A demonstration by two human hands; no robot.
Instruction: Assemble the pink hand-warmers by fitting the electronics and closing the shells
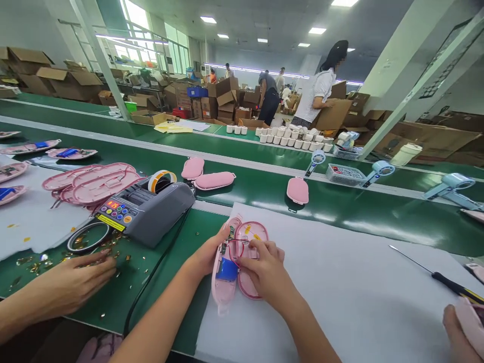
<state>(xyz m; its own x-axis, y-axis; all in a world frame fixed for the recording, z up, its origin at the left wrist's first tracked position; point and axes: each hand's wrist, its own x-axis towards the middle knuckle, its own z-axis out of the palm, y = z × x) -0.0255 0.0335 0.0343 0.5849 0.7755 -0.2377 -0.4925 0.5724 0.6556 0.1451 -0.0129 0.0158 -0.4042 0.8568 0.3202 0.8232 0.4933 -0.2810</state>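
Observation:
My left hand (212,251) grips the upper left edge of a pink plastic casing half (225,291). Inside that half lie a green circuit board (231,233) and a blue battery (227,269). Close against it on the right sits a second pink casing half (248,288), with yellow tape pieces inside. Thin red wires (235,243) loop between the two halves. Over the second half, my right hand (266,264) has its fingers pinched on the red wires; the fingertips are partly hidden.
White paper (340,297) lies under the work. Left stands a grey tape dispenser (155,212) beside a co-worker's hand (85,277). A screwdriver (434,275) and another person's hand (456,327) are at right. Pink casings (215,180) rest on the green belt (257,196).

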